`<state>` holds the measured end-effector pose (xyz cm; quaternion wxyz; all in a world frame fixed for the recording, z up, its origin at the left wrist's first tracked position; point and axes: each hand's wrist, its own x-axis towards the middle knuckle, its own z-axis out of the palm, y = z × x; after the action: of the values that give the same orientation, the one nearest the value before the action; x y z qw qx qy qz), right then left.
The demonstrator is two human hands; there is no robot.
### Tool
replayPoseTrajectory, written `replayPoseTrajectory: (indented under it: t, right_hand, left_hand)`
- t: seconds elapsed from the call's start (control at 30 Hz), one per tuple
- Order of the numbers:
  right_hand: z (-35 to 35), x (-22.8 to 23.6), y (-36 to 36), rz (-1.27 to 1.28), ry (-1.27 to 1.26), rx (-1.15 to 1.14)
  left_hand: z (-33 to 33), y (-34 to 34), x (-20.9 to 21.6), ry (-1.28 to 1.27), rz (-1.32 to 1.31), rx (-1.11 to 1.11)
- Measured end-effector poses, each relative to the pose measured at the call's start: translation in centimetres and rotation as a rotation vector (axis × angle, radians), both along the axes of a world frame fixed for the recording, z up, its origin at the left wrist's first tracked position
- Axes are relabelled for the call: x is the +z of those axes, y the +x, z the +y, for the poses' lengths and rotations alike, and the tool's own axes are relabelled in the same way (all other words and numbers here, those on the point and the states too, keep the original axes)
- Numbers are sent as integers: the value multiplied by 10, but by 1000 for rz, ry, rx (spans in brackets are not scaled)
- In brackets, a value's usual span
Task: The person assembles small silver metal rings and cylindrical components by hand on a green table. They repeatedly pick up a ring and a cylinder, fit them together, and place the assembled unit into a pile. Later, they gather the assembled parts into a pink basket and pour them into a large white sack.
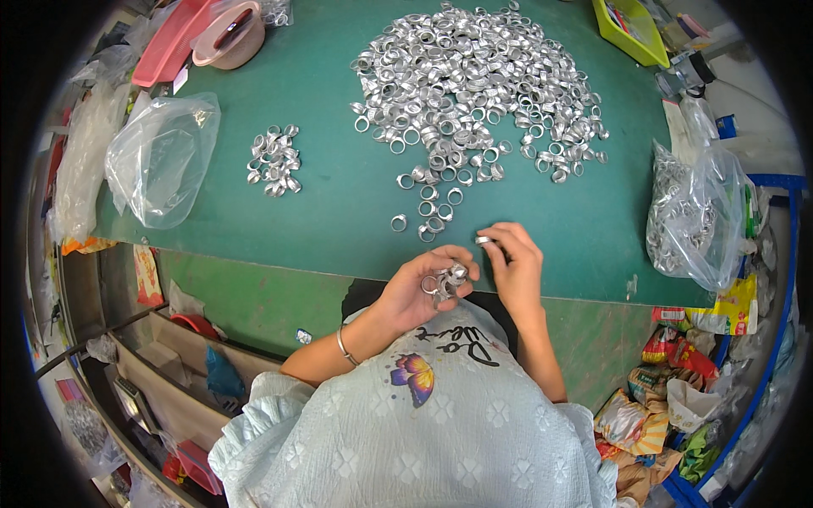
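Observation:
Several silver rings lie in the curled fingers of my left hand, just off the table's near edge. My right hand pinches a single silver ring between thumb and fingers, a little to the right of the left hand. Beyond both hands a large heap of silver rings spreads over the green table, with a narrow trail of loose rings reaching toward me. A small separate pile of rings sits to the left.
An empty-looking clear plastic bag lies on the left. At the right edge stands a clear bag filled with rings. Pink basins and a yellow-green tray occupy the far corners. Packets crowd the lower right.

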<state>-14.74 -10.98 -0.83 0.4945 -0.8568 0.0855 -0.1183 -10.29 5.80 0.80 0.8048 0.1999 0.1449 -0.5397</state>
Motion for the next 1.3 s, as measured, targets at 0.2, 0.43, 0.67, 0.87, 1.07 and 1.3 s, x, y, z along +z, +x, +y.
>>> replayPoseTrajectory:
  t: [0.2,0.43,0.67,0.87,1.07,1.3]
  right_hand:
    - [-5,6,-12,205,1079,-50]
    - [14,15,-17,453,1215,22]
    - [-16,25,29,129,94,-105]
    - [-5,12,102,-144,-407,208]
    - [-3,14,107,-61,-577,313]
    - [1,9,93,-142,-573,245]
  left_hand:
    - [-4,-8,0,294,-349,106]
    - [-9,-4,13,466,-917,23]
    - [2,2,1,141,-355,50]
    - [16,12,4,-2,47,158]
    - [78,97,0,1366,-1501,691]
    - [140,161,-15,2060,-1916,572]
